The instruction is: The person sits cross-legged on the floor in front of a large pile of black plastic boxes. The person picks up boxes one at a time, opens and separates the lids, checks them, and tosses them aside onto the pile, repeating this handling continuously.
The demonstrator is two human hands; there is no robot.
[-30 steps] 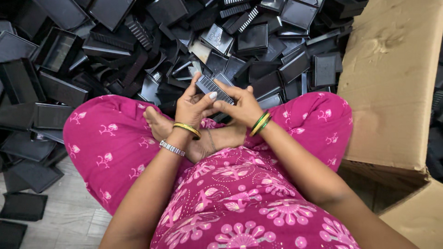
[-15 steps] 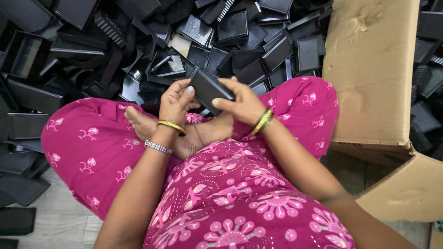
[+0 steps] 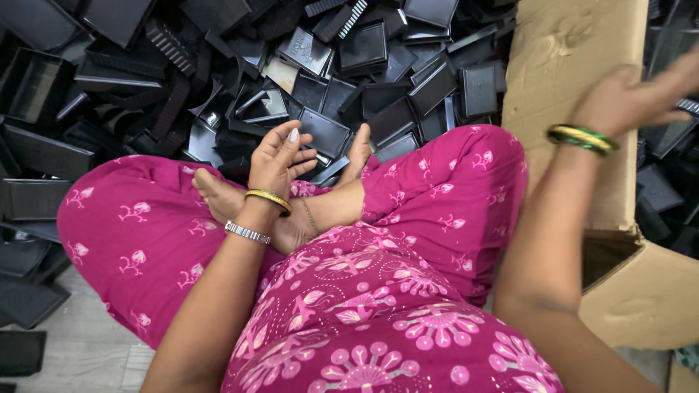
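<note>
I sit cross-legged in pink patterned trousers in front of a heap of black plastic trays and ribbed parts. My left hand hovers over my feet at the edge of the heap, fingers spread, with nothing in it. It wears a gold bangle and a metal bracelet. My right hand, blurred by motion, is stretched out to the right over the cardboard box. Its fingers are extended and I see no part in it. A green and gold bangle sits on that wrist.
The black parts spread across the whole top and down the left side. More dark parts lie beyond the box at the right edge. A box flap lies at lower right, and grey floor shows at lower left.
Both hands held a black rectangular part together over my feet. Now the part is gone from them, my right hand has swung right over the box, and my left hand stays, opened.
</note>
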